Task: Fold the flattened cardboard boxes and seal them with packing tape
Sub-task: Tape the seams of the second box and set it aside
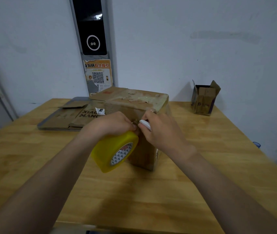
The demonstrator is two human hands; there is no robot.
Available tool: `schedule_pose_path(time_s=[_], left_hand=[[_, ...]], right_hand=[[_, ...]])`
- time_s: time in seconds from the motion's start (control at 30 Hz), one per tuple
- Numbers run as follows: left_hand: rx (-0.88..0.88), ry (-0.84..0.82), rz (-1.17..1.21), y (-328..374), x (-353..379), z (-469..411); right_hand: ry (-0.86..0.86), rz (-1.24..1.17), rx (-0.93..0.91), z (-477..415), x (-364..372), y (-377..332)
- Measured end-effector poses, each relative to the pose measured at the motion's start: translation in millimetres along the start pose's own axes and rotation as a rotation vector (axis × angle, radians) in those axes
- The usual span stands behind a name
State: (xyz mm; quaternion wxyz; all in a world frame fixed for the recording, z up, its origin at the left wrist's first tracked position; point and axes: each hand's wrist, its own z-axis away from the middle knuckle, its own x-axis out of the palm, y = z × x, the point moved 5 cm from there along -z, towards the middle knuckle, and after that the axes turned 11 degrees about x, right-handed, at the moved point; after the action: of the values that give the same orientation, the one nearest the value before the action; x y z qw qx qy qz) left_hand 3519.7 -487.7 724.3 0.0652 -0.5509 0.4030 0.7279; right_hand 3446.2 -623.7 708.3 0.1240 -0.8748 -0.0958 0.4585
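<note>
A folded brown cardboard box stands on the wooden table, its top flaps closed and glossy with tape. My left hand holds a yellow roll of packing tape against the box's near face, with the roll hanging below the fingers. My right hand grips a small white cutter close to the left fingertips, at the tape on the box's front. Where the tape strip meets the cutter is hidden by my fingers.
Flattened cardboard boxes lie on a grey tray at the table's back left. A small open box stands at the back right by the wall. A small blue object sits at the right table edge.
</note>
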Motion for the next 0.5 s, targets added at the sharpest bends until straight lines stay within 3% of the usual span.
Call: schedule_pose_path(time_s=[0.23,0.37,0.5], left_hand=[[0.005,-0.005,-0.041,-8.5,1.7,1.2],[-0.022,0.002,-0.061,-19.0,6.7,5.0],[-0.026,0.032,0.023,-25.4,19.2,8.1]], right_hand=[[-0.087,0.003,-0.006,11.2,-0.7,24.3],[-0.246,-0.028,-0.041,30.5,9.4,41.5],[-0.454,0.069,0.068,55.7,30.8,67.5]])
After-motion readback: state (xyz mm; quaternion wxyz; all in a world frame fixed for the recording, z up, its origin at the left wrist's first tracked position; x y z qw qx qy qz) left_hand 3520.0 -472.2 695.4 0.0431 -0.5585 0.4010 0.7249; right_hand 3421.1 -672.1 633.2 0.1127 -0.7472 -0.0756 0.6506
